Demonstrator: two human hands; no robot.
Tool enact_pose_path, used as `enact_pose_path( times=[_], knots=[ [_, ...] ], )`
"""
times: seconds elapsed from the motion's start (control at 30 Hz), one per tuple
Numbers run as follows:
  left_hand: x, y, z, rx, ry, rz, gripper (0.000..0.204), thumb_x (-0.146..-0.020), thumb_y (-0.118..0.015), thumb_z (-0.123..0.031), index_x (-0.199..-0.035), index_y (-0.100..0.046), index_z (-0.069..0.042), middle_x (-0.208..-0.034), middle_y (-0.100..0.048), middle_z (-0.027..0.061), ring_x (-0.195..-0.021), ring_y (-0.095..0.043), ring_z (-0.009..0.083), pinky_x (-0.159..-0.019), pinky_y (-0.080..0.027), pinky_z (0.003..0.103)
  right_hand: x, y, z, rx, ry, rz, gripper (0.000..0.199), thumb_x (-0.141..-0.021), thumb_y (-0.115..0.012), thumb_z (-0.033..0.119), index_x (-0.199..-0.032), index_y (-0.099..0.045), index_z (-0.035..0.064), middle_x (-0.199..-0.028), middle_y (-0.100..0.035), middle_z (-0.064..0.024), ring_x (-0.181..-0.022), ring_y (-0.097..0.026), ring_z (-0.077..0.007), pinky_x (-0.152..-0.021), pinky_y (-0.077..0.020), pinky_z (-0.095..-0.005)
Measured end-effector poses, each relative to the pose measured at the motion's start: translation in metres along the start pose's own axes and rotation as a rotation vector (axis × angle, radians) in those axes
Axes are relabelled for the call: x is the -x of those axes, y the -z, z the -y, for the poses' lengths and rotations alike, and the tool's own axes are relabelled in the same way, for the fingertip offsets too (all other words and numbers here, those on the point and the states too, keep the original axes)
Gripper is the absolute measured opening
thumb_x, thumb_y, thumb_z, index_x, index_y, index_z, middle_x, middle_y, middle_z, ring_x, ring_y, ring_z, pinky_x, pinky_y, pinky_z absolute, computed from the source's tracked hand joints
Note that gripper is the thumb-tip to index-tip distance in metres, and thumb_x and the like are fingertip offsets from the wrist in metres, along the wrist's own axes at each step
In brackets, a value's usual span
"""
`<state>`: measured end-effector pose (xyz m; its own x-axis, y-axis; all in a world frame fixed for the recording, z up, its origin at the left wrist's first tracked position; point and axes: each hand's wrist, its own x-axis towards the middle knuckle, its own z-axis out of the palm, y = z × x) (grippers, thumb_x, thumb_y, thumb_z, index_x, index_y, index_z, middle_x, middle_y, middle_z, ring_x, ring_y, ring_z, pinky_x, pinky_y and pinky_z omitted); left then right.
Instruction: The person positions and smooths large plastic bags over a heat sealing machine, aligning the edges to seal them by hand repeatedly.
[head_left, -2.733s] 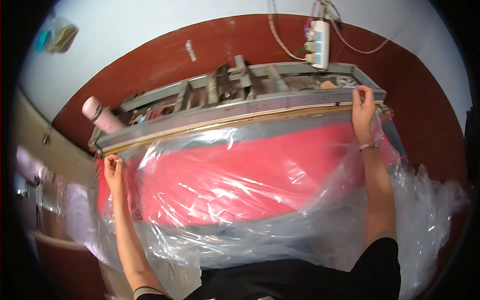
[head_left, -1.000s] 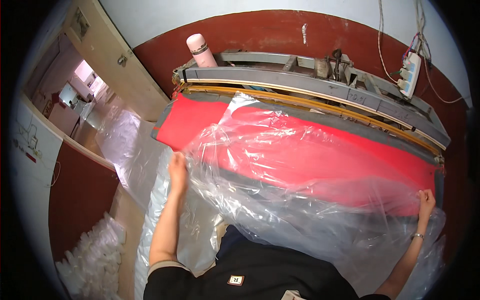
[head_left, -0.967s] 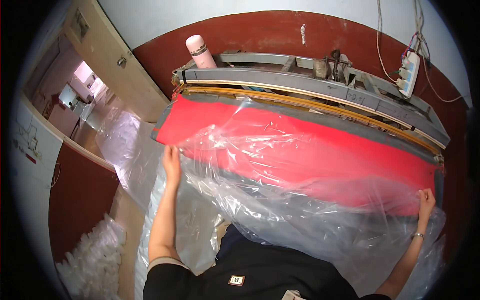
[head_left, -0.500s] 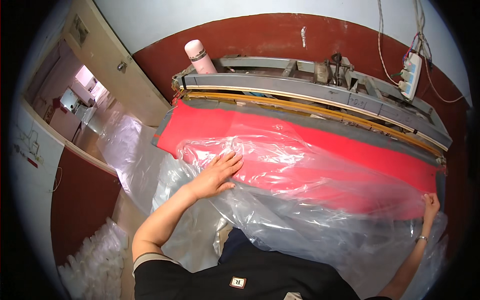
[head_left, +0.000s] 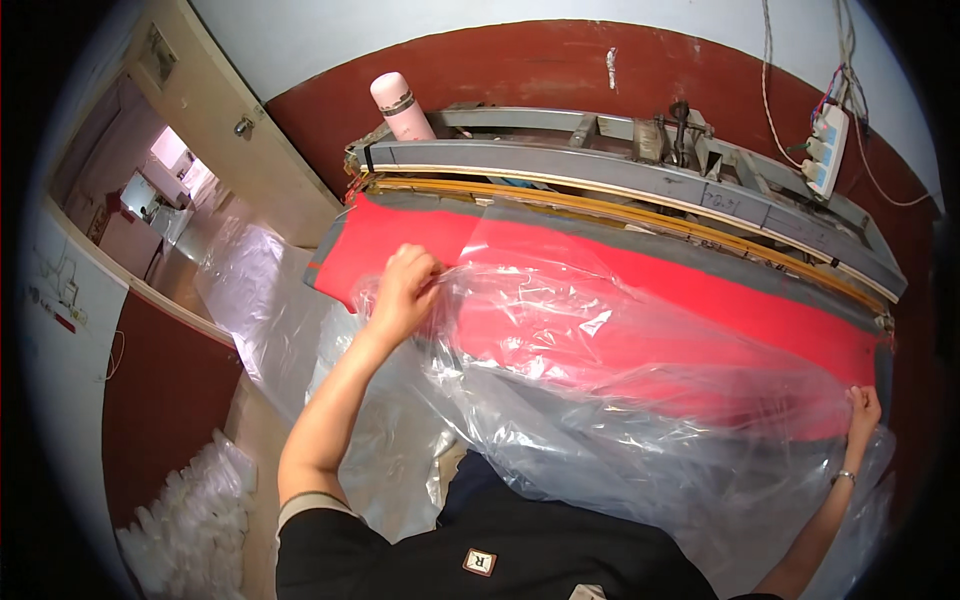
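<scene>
The red desk (head_left: 700, 300) fills the middle of the view, a long padded surface with a grey border, running from the upper left down to the right edge. Along its far edge sits the grey metal sealing bar (head_left: 640, 185), with a yellow-brown strip just beneath it. Draped over most of the red surface is a big clear plastic sheet (head_left: 600, 390), crumpled and glossy, spilling off the near edge toward the person's dark shirt. More clear plastic (head_left: 250, 290) hangs off the left end of the desk toward the floor, and a heap of white plastic pieces (head_left: 190, 510) lies below at lower left. The left hand (head_left: 403, 290) is over the desk's left end, fingers curled tight and pinching a gathered fold of the sheet. The right hand (head_left: 862, 412) is far out at the desk's near right corner, fingers closed on the sheet's edge there. A pink bottle (head_left: 402, 105) stands upright at the bar's left end, and a white power strip (head_left: 826, 150) hangs on the wall at upper right.
</scene>
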<state>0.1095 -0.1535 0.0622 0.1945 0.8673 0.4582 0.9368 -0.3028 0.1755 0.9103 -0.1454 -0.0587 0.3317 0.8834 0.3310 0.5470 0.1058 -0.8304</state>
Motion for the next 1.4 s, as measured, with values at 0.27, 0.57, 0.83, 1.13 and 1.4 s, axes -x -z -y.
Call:
enact_pose_path(
  times=[0.27, 0.57, 0.83, 1.13, 1.4],
  knots=[
    [0.058, -0.004, -0.003, 0.129, -0.087, 0.136, 0.011, -0.071, -0.063, -0.010, -0.078, -0.056, -0.004, -0.090, -0.058, 0.0073, -0.088, -0.053, 0.0273, -0.075, -0.041, 0.039, 0.000, -0.002, 0.007, 0.072, -0.048, -0.030, 0.014, -0.082, -0.057, 0.005, -0.072, -0.047, 0.0012, -0.066, -0.036, 0.0026, -0.063, -0.047, -0.0059, -0.063, -0.0465, -0.0203],
    [-0.004, -0.012, -0.005, -0.080, -0.178, -0.057, 0.021, -0.071, -0.066, -0.015, -0.086, -0.056, -0.004, -0.087, -0.057, 0.0102, -0.084, -0.053, 0.0268, -0.068, -0.043, 0.032, 0.003, -0.005, 0.019, 0.079, -0.042, -0.011, 0.013, -0.082, -0.057, 0.008, -0.074, -0.050, -0.0004, -0.067, -0.046, 0.0006, -0.065, -0.052, -0.0077, -0.064, -0.0441, -0.0197],
    [-0.066, -0.074, 0.021, 0.624, 0.419, 0.021, 0.007, -0.081, -0.055, -0.006, -0.077, -0.056, 0.000, -0.066, -0.055, 0.0029, -0.060, -0.050, 0.0110, -0.058, -0.041, 0.025, 0.002, -0.008, 0.014, 0.065, -0.089, -0.064, 0.016, -0.081, -0.058, 0.006, -0.072, -0.046, 0.0008, -0.065, -0.039, 0.0021, -0.068, -0.055, -0.0083, -0.061, -0.0446, -0.0193],
    [-0.069, -0.115, -0.015, 0.197, 0.064, -0.177, 0.010, -0.075, -0.059, -0.007, -0.072, -0.055, 0.002, -0.074, -0.054, 0.0167, -0.072, -0.052, 0.0358, -0.062, -0.043, 0.039, 0.047, 0.068, 0.012, 0.274, -0.097, -0.050, 0.019, -0.077, -0.060, 0.005, -0.064, -0.046, 0.0071, -0.058, -0.032, 0.0087, -0.052, -0.025, -0.0013, -0.046, -0.0196, -0.0186],
    [-0.067, -0.111, -0.044, 0.245, 0.206, -0.066, 0.015, -0.074, -0.063, -0.012, -0.072, -0.056, 0.001, -0.069, -0.057, 0.0149, -0.063, -0.055, 0.0305, -0.058, -0.043, 0.036, 0.102, 0.099, -0.012, 0.290, -0.187, -0.062, 0.021, -0.079, -0.059, 0.008, -0.064, -0.044, 0.0074, -0.059, -0.032, 0.0087, -0.053, -0.026, -0.0015, -0.046, -0.0207, -0.0190]
  ],
)
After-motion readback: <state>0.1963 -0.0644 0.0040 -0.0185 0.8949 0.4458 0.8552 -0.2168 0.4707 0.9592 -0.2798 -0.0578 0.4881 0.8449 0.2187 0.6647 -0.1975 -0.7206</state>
